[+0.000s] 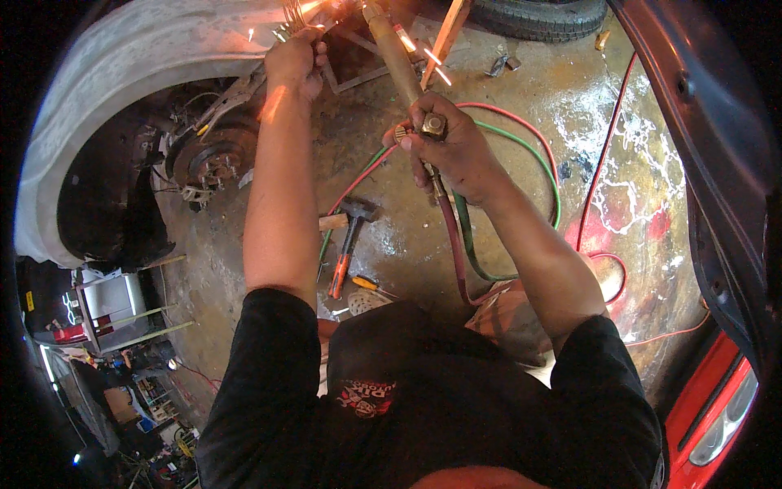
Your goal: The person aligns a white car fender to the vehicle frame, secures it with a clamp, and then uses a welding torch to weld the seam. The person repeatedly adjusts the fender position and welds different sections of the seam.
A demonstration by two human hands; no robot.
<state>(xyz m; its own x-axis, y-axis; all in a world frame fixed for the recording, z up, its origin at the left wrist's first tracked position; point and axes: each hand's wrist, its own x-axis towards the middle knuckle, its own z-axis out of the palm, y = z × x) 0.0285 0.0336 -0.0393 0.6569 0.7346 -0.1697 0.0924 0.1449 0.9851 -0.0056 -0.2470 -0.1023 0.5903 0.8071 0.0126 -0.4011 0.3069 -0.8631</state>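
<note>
My right hand (pixel 448 147) is wrapped round the brass valve end of a gas torch (pixel 395 61). The torch slants up to the top edge, where bright orange sparks fly. A red hose (pixel 453 244) and a green hose (pixel 468 236) hang from its rear. Up beside the pale fender (pixel 204 45), my left hand (pixel 293 63) is closed on a bunch of thin metal rods (pixel 292 18), close to the glow. Glare and the top edge of the view hide the torch tip and the heated spot.
A brake disc (pixel 210 156) shows inside the wheel arch. On the wet concrete floor lie a hammer (pixel 350 240) with an orange grip and a yellow-handled screwdriver (pixel 371 285). A tire (pixel 538 18) lies at the far right. Hoses loop across the floor; a red car (pixel 717 407) stands lower right.
</note>
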